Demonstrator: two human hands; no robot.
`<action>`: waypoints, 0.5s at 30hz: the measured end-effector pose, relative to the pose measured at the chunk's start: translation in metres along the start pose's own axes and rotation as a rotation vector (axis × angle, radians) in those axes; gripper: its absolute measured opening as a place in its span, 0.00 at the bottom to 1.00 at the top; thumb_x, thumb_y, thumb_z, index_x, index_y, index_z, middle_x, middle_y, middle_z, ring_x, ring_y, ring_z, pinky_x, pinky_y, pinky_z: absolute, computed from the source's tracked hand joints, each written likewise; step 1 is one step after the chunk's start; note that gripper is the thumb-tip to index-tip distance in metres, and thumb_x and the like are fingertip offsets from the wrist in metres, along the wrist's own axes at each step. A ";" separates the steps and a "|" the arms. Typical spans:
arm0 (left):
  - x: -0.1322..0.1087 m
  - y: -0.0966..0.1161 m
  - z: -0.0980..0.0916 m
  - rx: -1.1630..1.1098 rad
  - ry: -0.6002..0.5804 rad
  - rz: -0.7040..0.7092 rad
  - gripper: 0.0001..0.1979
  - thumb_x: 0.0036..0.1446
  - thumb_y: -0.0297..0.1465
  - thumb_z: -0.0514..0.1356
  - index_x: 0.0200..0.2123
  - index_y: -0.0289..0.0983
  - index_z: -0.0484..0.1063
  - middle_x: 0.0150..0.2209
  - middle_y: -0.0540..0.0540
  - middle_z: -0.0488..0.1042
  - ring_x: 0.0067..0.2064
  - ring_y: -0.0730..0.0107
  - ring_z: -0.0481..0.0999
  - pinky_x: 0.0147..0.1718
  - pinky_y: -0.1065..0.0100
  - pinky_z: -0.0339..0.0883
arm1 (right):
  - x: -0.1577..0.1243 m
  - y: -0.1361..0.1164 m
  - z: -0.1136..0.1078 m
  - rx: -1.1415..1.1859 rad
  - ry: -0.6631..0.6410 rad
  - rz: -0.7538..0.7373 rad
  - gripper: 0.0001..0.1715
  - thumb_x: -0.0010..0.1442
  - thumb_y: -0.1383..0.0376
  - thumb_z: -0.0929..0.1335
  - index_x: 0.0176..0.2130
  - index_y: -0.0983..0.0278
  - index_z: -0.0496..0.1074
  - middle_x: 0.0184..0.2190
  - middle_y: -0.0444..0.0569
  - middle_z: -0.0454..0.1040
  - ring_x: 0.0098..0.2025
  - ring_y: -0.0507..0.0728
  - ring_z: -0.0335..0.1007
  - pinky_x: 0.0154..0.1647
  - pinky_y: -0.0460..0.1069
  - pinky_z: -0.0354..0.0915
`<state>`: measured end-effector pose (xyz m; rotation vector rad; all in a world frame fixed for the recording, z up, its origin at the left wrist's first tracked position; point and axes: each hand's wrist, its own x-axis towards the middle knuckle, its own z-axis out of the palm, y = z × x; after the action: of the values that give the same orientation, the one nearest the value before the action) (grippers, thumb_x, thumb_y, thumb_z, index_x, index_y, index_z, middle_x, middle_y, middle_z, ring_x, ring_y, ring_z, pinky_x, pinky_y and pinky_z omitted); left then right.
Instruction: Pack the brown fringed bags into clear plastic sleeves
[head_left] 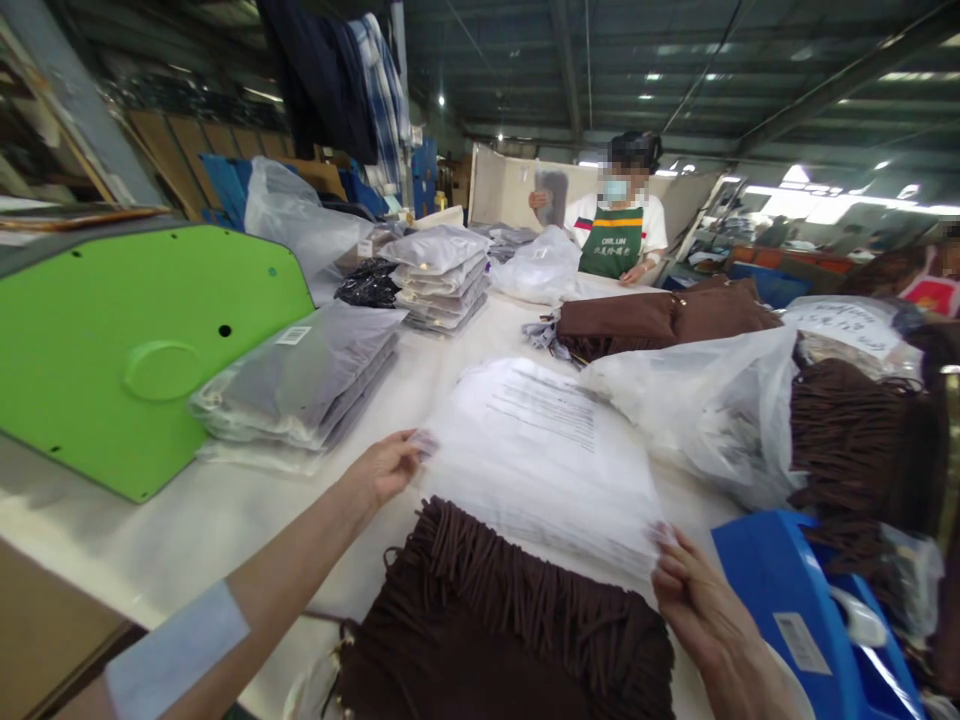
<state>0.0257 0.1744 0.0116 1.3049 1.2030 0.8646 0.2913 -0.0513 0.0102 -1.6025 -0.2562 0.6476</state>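
Note:
A stack of flat, translucent plastic bags (540, 470) with printed lines of text lies on the table in front of me. My left hand (391, 466) pinches the top plastic bag at the stack's left edge. At the near right corner, my right hand (694, 590) has its fingers closed on the same plastic bag; the fingertips are slightly blurred. Between my forearms, closest to me, lies a dark brown fringed item (510, 620), its fringe pointing toward the stack. Its near end runs out of view.
A green machine housing (150, 350) and packed grey goods (300, 370) stand left; another packed pile (442, 270) is behind. Right are a blue plastic object (787, 600), a crumpled bag (705, 400) and brown fringed pieces (847, 430). A co-worker (619, 230) stands across the table.

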 end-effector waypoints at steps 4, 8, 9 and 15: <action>-0.010 -0.011 0.002 -0.173 -0.006 -0.012 0.08 0.42 0.28 0.66 0.25 0.33 0.69 0.24 0.50 0.70 0.26 0.76 0.70 0.26 0.74 0.67 | -0.011 0.006 -0.008 0.037 -0.006 0.045 0.26 0.25 0.53 0.74 0.26 0.60 0.67 0.23 0.41 0.70 0.28 0.52 0.67 0.32 0.47 0.66; -0.034 -0.025 0.000 -0.141 -0.086 -0.005 0.13 0.40 0.36 0.67 0.28 0.33 0.74 0.25 0.51 0.72 0.27 0.74 0.69 0.29 0.73 0.65 | -0.027 0.025 -0.022 -0.400 -0.006 -0.078 0.25 0.38 0.44 0.69 0.28 0.60 0.68 0.23 0.41 0.70 0.29 0.53 0.65 0.30 0.46 0.61; -0.040 -0.027 0.000 -0.114 -0.104 0.000 0.13 0.40 0.38 0.66 0.28 0.34 0.74 0.24 0.51 0.72 0.27 0.73 0.69 0.29 0.74 0.64 | -0.030 0.029 -0.024 -0.492 0.005 -0.108 0.27 0.39 0.42 0.67 0.29 0.61 0.68 0.23 0.41 0.70 0.29 0.54 0.65 0.30 0.47 0.61; -0.054 -0.023 0.003 0.125 -0.083 0.024 0.18 0.46 0.46 0.59 0.30 0.35 0.74 0.24 0.52 0.71 0.29 0.69 0.71 0.30 0.73 0.63 | -0.033 0.028 -0.015 -0.626 0.194 -0.110 0.27 0.37 0.43 0.65 0.29 0.61 0.69 0.25 0.44 0.72 0.30 0.57 0.67 0.34 0.50 0.60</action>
<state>0.0136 0.1192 -0.0025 1.4445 1.1938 0.7552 0.2674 -0.0855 -0.0081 -2.2165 -0.4278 0.3324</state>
